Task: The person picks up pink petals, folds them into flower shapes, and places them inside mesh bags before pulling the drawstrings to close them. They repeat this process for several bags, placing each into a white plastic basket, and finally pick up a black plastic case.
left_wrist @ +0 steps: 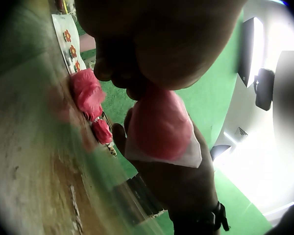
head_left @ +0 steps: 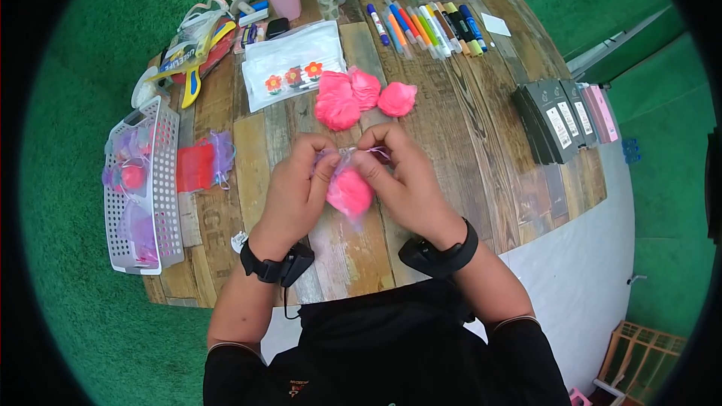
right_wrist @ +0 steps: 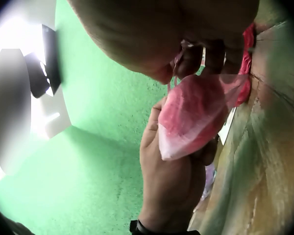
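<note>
Sheer lilac drawstring pouch (head_left: pixel 356 219), with a crumpled bright-pink bundle (head_left: pixel 348 191) inside, hangs between my hands above the wooden table (head_left: pixel 481 203). My left hand (head_left: pixel 293 188) and right hand (head_left: pixel 412 189) both pinch around its gathered mouth, fingers curled, thin cords (head_left: pixel 380 152) by my right fingertips. I judge an uneven pull could snag the cord or tear the thin mesh, and a loosened pinch could drop the pouch. Loose pink bundles (head_left: pixel 338 101) lie just beyond my knuckles, so reaching forward may knock them. The table's near edge is below my wrists; bare boards towards the black boxes (head_left: pixel 543 120) give my right elbow more room than my left, beside the white perforated basket (head_left: pixel 167 180)
</note>
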Demonstrator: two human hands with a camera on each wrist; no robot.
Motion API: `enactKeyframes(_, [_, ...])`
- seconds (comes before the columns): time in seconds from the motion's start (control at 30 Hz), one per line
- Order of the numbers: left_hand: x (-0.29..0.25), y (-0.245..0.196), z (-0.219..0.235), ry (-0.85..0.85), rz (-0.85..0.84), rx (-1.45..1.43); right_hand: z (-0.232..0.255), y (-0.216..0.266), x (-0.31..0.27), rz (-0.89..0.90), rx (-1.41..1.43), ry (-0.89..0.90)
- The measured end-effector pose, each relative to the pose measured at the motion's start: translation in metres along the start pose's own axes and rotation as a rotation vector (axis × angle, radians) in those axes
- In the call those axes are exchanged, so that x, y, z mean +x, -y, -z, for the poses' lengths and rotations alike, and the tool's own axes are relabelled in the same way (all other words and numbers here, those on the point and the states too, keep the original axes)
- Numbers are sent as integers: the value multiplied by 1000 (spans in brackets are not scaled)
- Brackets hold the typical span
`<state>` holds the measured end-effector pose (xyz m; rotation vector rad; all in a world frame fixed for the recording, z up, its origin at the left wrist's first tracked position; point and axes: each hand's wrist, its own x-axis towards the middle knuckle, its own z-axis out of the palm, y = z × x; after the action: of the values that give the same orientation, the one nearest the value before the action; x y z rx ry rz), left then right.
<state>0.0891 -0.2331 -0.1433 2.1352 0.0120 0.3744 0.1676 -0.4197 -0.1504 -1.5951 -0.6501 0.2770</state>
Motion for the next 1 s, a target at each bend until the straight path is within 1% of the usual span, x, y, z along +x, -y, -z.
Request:
enactKeyframes(0.07, [0, -2, -2, 1, -25, 4, -3, 3, 0, -67, 168, 42])
enactKeyframes(0.17, [0, -4, -3, 6, -37, -21, -2, -5, 2, -108, 134, 169])
enactKeyframes(0.27, [2, -2, 2, 42, -1, -38, -2, -10, 4, -124, 107, 97])
enactKeyframes(0.3, [3, 0, 6, 58, 14, -38, -1, -7, 5, -130, 70, 101])
enactKeyframes(0.37, [5, 1, 9, 58, -15, -26, 5, 3, 8, -139, -4, 104])
enactKeyframes(0.4, [6, 2, 11, 59, -30, -21, 8, 3, 10, -105, -38, 100])
enactKeyframes(0.5, [13, 3, 23, 92, 172, -164, 15, 4, 18, -22, -139, 94])
enactKeyframes(0.6, [19, 4, 20, 52, 71, -199, 17, 9, 26, 23, -197, 85])
enactKeyframes(0.7, [24, -21, 21, 45, 42, -215, 14, 5, 34, 48, -182, 76])
enactKeyframes(0.73, [25, -22, 23, 77, 26, -147, 13, 4, 36, 65, -177, 76])
enactKeyframes(0.8, [26, -22, 24, 144, -3, -12, 12, 2, 40, 74, -176, 74])
enactKeyframes(0.9, [28, -10, 21, 101, -94, 22, 11, 1, 44, 53, -177, 68])
enactKeyframes(1.0, [28, -6, 18, 97, -121, 21, 8, -7, 43, 32, -160, 73])
